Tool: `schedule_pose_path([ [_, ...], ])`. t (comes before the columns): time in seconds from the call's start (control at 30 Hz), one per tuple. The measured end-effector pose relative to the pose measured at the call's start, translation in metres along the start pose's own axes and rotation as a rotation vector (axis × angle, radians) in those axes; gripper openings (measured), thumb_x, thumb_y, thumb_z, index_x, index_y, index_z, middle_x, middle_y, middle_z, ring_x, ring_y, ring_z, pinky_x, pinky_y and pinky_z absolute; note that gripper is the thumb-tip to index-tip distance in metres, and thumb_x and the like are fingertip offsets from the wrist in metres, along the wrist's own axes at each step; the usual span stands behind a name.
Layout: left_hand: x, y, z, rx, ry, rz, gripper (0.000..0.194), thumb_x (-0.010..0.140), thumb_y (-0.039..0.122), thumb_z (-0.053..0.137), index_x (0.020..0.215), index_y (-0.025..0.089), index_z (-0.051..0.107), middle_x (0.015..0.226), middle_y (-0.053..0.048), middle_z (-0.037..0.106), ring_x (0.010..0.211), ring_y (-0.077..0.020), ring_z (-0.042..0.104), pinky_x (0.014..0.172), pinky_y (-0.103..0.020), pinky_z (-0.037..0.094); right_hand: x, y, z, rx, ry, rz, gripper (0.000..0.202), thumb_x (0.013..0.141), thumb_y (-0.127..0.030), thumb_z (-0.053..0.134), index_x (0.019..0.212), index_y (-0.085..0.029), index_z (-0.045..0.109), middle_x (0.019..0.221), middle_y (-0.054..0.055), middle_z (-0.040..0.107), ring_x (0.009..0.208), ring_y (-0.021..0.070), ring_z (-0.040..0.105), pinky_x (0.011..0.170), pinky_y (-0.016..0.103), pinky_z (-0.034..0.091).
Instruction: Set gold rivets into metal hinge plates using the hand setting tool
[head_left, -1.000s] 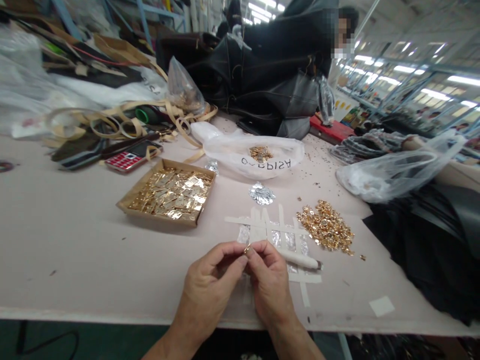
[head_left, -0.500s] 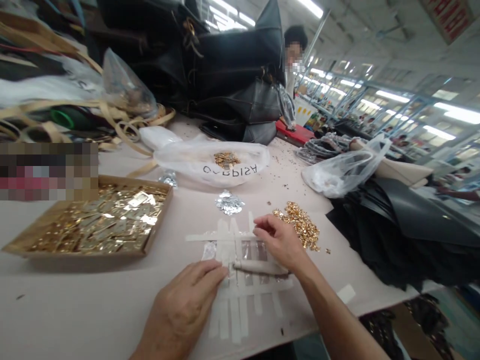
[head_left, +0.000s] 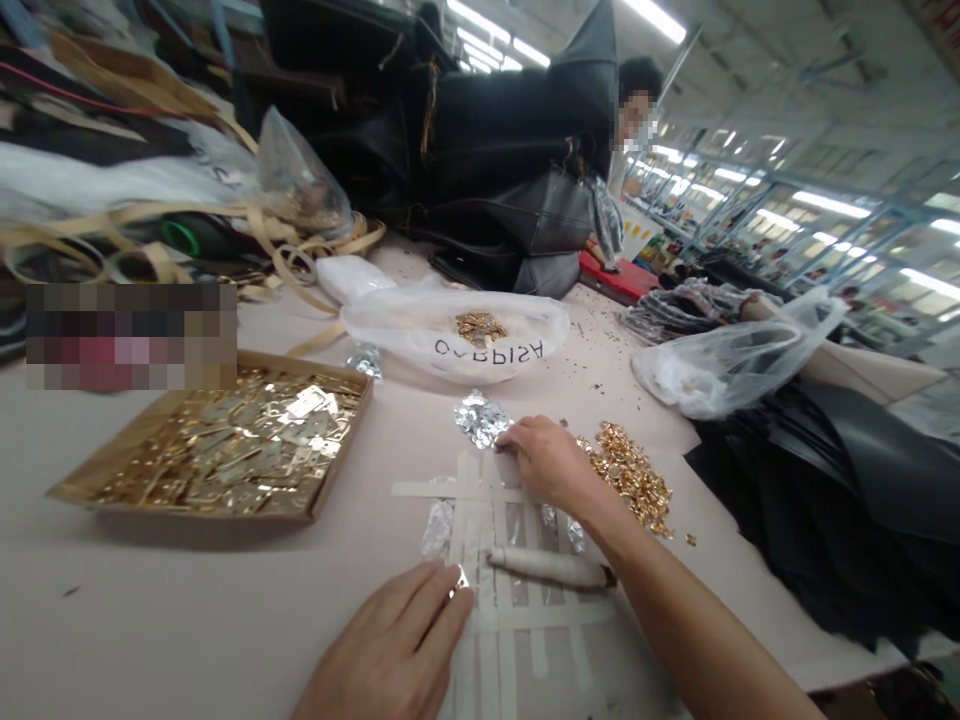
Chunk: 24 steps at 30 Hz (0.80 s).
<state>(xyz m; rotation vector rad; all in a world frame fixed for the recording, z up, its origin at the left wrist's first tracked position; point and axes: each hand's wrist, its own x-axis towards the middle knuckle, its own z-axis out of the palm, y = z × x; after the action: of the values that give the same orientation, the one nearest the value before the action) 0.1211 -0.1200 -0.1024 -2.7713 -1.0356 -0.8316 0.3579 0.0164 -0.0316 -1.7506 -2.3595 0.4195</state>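
Observation:
My left hand point(head_left: 397, 640) rests low on the table, its fingers closed on a small shiny metal plate point(head_left: 460, 580) that shows at the fingertips. Up and to the right, my right hand point(head_left: 553, 462) has its fingertips pinched at the near right edge of a pile of silver discs point(head_left: 478, 415); what lies between them is hidden. Strips of whitish tape point(head_left: 420, 490) cross on the tabletop between the hands. A tool with a pale wrapped handle point(head_left: 547, 567) lies over them, beneath my right forearm. Right of that hand spreads a heap of small gold fittings point(head_left: 634, 480).
A cardboard tray point(head_left: 322, 470) of gold metal plates stands at left. Behind the discs lies a printed plastic bag point(head_left: 405, 330) with gold pieces. Black bags point(head_left: 502, 140) are stacked at the back, black sheets point(head_left: 825, 510) at right. A person point(head_left: 637, 100) is in the background.
My right hand has moved from the tape strips to the edge of the silver discs. A shiny plate now shows in my left fingertips. The whole view has shifted slightly.

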Motion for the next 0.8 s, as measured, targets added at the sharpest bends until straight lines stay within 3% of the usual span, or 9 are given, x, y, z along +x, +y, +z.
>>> schedule_pose_path([
  [0.17,-0.004,0.002,0.006,-0.052,0.045,-0.070,0.042,0.092,0.010,0.042,0.124,0.023,0.065,0.126,-0.004,0.069,0.118,-0.0231,0.062,0.101,-0.035,0.053,-0.008,0.013,-0.012,0.022,0.018,0.104,0.028,0.091,-0.013,0.052,0.108,-0.019,0.074,0.099,0.006,0.077,0.086,0.0187,0.068,0.079,0.029,0.049],
  [0.37,-0.006,-0.001,0.006,-0.022,0.019,-0.008,0.039,0.096,0.015,0.041,0.128,0.022,0.063,0.132,-0.004,0.066,0.122,-0.0219,0.059,0.104,-0.033,0.049,-0.005,-0.001,-0.005,0.043,-0.030,0.133,0.018,0.088,-0.028,0.062,0.098,-0.023,0.076,0.088,0.002,0.077,0.074,0.0161,0.067,0.067,0.026,0.046],
  [0.53,-0.005,0.000,0.002,-0.011,0.015,-0.013,0.041,0.095,0.014,0.041,0.129,0.020,0.063,0.133,-0.004,0.066,0.124,-0.0225,0.058,0.106,-0.034,0.047,0.002,-0.013,-0.001,-0.036,-0.031,0.184,0.017,0.085,-0.028,0.064,0.093,-0.022,0.077,0.090,0.007,0.078,0.080,0.0213,0.067,0.069,0.030,0.043],
  [0.8,-0.005,0.006,-0.002,-0.023,-0.030,-0.050,0.039,0.097,0.015,0.043,0.130,0.021,0.063,0.135,-0.004,0.064,0.127,-0.0247,0.054,0.106,-0.036,0.048,0.013,-0.013,-0.006,0.001,-0.087,0.238,0.010,0.078,-0.023,0.066,0.079,-0.023,0.076,0.075,0.002,0.075,0.070,0.0176,0.064,0.064,0.027,0.040],
])
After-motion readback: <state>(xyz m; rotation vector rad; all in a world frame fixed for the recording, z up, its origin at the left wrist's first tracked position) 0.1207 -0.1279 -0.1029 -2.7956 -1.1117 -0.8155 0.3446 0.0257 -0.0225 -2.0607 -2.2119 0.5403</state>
